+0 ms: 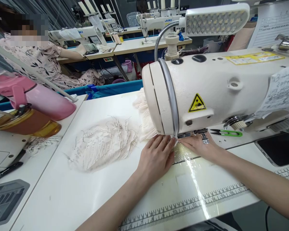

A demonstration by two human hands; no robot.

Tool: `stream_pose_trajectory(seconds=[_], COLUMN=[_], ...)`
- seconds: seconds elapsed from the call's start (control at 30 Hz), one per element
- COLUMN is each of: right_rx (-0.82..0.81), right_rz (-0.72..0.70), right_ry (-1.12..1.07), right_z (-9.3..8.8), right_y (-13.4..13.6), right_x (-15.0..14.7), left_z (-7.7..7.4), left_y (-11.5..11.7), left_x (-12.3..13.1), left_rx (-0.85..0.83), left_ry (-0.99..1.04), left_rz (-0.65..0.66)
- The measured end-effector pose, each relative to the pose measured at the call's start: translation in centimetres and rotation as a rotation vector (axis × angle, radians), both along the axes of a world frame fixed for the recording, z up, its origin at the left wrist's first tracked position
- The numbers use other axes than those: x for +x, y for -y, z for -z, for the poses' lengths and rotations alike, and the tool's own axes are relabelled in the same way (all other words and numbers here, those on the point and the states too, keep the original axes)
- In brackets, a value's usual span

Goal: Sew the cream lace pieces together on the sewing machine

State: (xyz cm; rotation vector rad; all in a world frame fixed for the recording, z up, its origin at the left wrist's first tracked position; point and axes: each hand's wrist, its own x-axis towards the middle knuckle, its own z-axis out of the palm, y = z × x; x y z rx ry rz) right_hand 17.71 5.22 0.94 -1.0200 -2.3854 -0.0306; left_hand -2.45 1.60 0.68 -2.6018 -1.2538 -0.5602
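A cream sewing machine head (168, 96) stands over the white table, its needle area low and partly covered by my fingers. Pale, thin gathered fabric (146, 123) runs from behind the head to the needle. Just left of the presser foot, my left hand (156, 154) presses on the fabric's edge, fingers close together and thumb tucked in. From the other side my right hand (197, 144) reaches under the head, its closed fingertips at the fabric beside the needle, partly hidden. A loose heap of pale fabric with frayed threads (106, 144) lies to the left.
Green-handled thread snips (227, 132) and a phone (279, 147) lie on the right. A pink bottle (43, 96) and an amber cup (26, 123) stand left. A printed ruler (183, 208) follows the front edge. A lamp (216, 19) hangs above. Another person (38, 61) sits beyond.
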Motion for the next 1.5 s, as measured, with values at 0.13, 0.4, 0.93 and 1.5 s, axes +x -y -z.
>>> stream_pose_trajectory(seconds=[0.13,0.4,0.93,1.5], right_rx=[0.062,0.174,0.216,0.291], right_rz=[0.016,0.011,0.067,0.08], right_ry=[0.036,0.103,0.188,0.225], right_z=[0.3,1.3,1.1,1.0], right_y=[0.5,1.0,1.6,1.7], right_x=[0.3,0.6,-0.3,-0.8], left_z=[0.0,0.8,0.6,0.5], left_y=[0.1,0.7,0.4,0.4], left_x=[0.0,-0.2,-0.1,-0.3], left_rx=[0.004,0.123,0.137,0.062], left_ry=[-0.014,-0.079,0.023,0.001], left_rz=[-0.013,0.121,0.019,-0.029])
